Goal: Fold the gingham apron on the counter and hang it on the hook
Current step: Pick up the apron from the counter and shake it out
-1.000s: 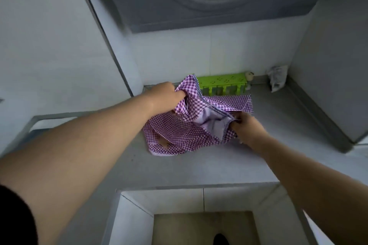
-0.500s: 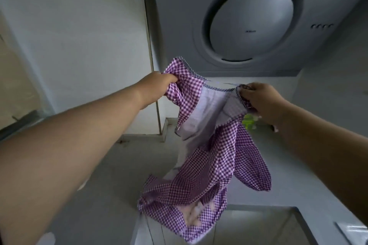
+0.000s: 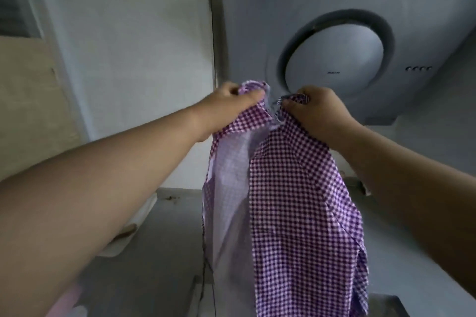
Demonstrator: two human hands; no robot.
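Left hand (image 3: 226, 104) and right hand (image 3: 315, 110) pinching apron (image 3: 291, 208) top, lifted at 12 o'clock above counter (image 3: 164, 252) | risk: limp cloth, uneven fold | hook unseen

The light is soft, cool and rather dim, diffuse with no hard shadows and no glare; the pale wall (image 3: 134, 33) at upper left is the brightest area. Wide-angle distortion bends the vertical metal strip (image 3: 215, 33) and swells the forearms toward the lower corners. Everything is slightly soft, with motion blur smearing the left hand (image 3: 231, 105) and the lower left corner.
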